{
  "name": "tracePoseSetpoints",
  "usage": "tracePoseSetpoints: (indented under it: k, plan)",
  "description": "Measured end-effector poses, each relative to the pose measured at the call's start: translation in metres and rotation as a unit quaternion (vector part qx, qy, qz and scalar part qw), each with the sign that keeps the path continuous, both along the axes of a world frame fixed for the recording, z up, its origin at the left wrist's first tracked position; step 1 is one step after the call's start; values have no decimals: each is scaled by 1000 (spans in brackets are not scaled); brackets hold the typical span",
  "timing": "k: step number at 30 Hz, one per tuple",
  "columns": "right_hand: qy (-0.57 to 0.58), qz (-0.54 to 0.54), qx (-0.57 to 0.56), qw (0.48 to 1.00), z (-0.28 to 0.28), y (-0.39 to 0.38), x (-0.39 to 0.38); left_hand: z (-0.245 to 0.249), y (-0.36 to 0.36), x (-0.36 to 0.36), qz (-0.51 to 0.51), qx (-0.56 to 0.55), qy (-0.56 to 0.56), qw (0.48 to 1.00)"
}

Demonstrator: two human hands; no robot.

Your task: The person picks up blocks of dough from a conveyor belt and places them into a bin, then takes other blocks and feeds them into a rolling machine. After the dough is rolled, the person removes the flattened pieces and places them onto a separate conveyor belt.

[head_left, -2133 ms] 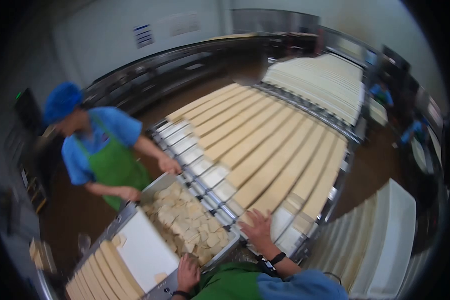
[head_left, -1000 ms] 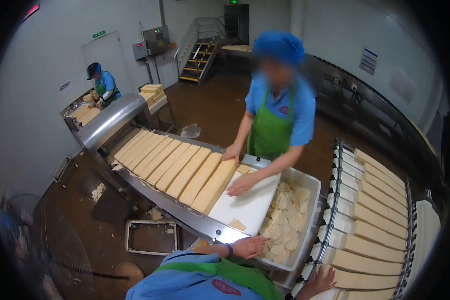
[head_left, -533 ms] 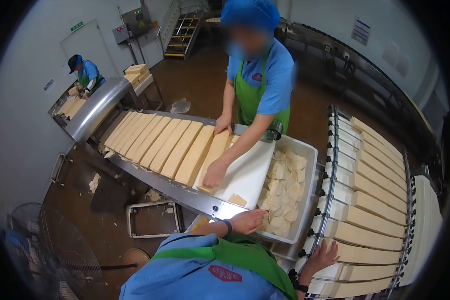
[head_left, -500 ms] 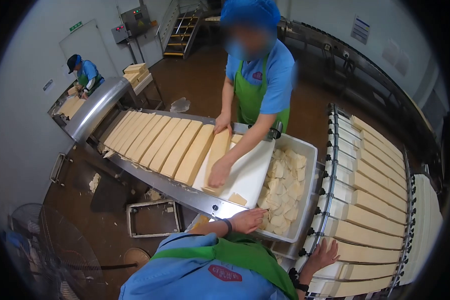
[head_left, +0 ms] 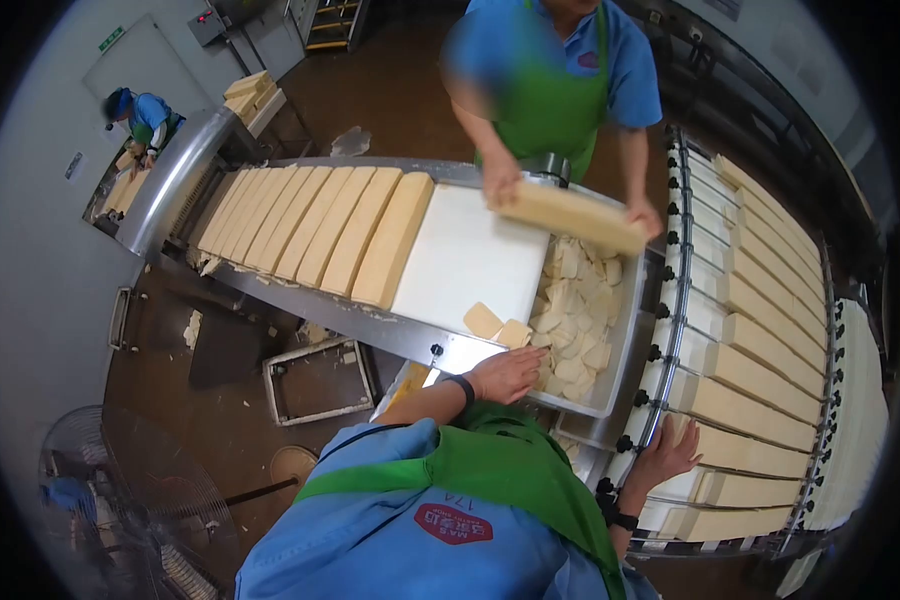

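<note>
My left hand (head_left: pixel 510 375) lies at the near corner of the left conveyor (head_left: pixel 465 240), its fingers stretched toward the tub of pale offcut slices (head_left: pixel 575 315). Two loose slices (head_left: pixel 483 320) rest on the belt just beyond it. My right hand (head_left: pixel 667 455) is open, fingers spread against the near end of a long pale loaf-like block (head_left: pixel 745 447) on the right conveyor. Across from me, a co-worker carries another long block (head_left: pixel 575 217) in both hands above the tub, blurred by motion.
A row of long blocks (head_left: pixel 315 225) lies on the left conveyor, below a curved metal hood (head_left: pixel 175 180). More blocks line the right conveyor's rail (head_left: pixel 678 280). A floor fan (head_left: pixel 135 490) and a metal frame (head_left: pixel 320 382) stand at lower left. Another person (head_left: pixel 150 120) works far left.
The co-worker has lifted the block off the left belt and swung it rightward over the tub. My view has shifted; my hands keep nearly the same places.
</note>
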State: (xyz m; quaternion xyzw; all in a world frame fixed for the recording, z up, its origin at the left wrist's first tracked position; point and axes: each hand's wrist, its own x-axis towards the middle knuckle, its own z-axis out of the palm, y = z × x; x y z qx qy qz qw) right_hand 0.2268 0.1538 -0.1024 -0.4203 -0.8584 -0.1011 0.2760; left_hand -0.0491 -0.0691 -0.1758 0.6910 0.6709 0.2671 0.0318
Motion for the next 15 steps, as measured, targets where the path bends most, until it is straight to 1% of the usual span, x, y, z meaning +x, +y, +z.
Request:
tracePoseSetpoints:
  k: [2, 5, 8, 14, 15]
  plan:
    - [-24, 3, -15, 1000, 0, 2, 3, 1, 0, -1, -1, -19, 11, 1000]
    - [-36, 5, -21, 999, 6, 2, 1, 3, -2, 0, -5, -3, 21, 1000]
    - [-74, 6, -39, 996, 9, 5, 4, -4, -1, -1, -7, -8, 14, 1000]
    - [-98, 8, -76, 992, 18, 9, 0, 14, -2, -2, -3, 4, -14, 1000]
    - [-114, 7, -100, 988, 19, 12, -1, 19, -2, -3, 3, 24, -28, 999]
